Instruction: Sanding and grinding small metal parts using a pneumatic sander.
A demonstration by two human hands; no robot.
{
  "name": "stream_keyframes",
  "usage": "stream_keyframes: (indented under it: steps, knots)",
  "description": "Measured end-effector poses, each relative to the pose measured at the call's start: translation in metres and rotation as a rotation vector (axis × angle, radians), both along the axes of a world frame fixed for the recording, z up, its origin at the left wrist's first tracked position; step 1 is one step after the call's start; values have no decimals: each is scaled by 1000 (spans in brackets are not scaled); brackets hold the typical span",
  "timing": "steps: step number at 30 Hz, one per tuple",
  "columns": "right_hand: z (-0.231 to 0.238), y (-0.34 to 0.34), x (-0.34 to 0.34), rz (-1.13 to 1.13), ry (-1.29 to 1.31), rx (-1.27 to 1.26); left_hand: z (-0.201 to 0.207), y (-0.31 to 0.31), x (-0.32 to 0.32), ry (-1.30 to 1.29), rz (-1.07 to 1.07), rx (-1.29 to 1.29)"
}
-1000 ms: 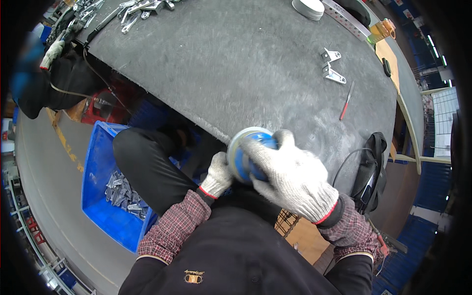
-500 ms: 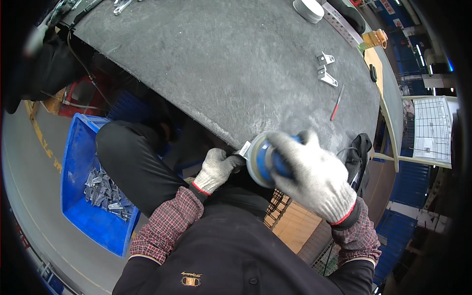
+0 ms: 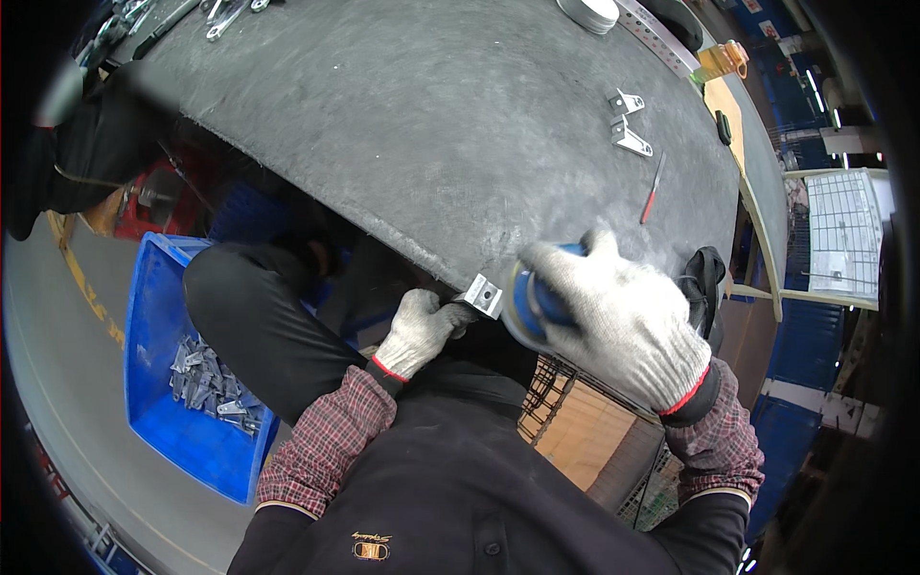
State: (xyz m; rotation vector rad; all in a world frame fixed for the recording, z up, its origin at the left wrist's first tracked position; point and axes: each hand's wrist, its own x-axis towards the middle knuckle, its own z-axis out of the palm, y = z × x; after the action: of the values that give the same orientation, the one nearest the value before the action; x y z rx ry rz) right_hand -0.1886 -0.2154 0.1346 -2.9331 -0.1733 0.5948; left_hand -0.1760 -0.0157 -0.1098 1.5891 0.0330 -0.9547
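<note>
My left hand [image 3: 418,333], in a grey-white knit glove with a red cuff, grips a small metal bracket [image 3: 485,295] at the near edge of the table [image 3: 383,153]. The bracket's flat end with a hole faces up past my thumb. In my gloved right hand [image 3: 623,321] is a round blue sander [image 3: 527,302], its disc tilted on edge just right of the bracket, with a small gap between them. My fingers hide most of the sander's body. Two similar brackets [image 3: 631,140] and a slim file with a red handle [image 3: 650,203] lie farther right on the tabletop.
Left of my leg stands a blue bin [image 3: 153,326] holding a heap of metal brackets [image 3: 206,383]. Wrenches [image 3: 226,17] lie far left, near another person's dark-clothed arm [image 3: 105,134]. White discs [image 3: 588,13] and a bottle [image 3: 721,61] stand far right. A wire basket [image 3: 548,393] is below.
The sander has moved right, off the bracket, uncovering the bracket's flat end. My left hand keeps its grip. The view has shifted slightly, and the other person's arm reaches farther in.
</note>
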Motion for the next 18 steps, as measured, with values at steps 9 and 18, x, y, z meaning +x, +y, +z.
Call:
stream_keyframes:
  steps: [9, 18]
  knots:
    - [-65, -69, -43, -455, -415, 213, 109, -8, 45, -778, -114, -20]
    - [-70, -77, -53, -537, -383, 191, 84, -196, 204, -744, -274, 132]
